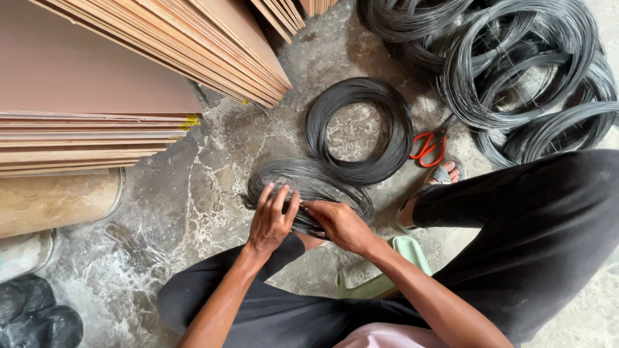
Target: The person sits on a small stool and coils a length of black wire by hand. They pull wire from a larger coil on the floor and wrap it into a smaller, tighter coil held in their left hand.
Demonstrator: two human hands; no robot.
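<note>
The person sits low on the concrete floor (193,193) with knees spread, and a small coil of thin black wire (309,193) lies on the floor between them, which keeps it steady and close to both hands. The left hand (271,222) rests on the near rim of that coil, fingers (278,196) curled down over the strands and pressing them together, so the bundle seems held from springing apart. The right hand (338,225) meets it from the other side, its fingers pinched closed on the strands just beside the left thumb; whether it holds a loose end or a tie I cannot tell. Touching the far edge of this coil lies a second, rounder wire coil (359,129), flat on the floor. Beyond and to the right of it sit red-handled scissors (429,148), beside the person's sandalled foot (438,177). Farther right of the scissors a heap of large wire coils (529,77) is piled. To the left of the small coil, well apart, stacked plywood sheets (129,84) lean and lie.
</note>
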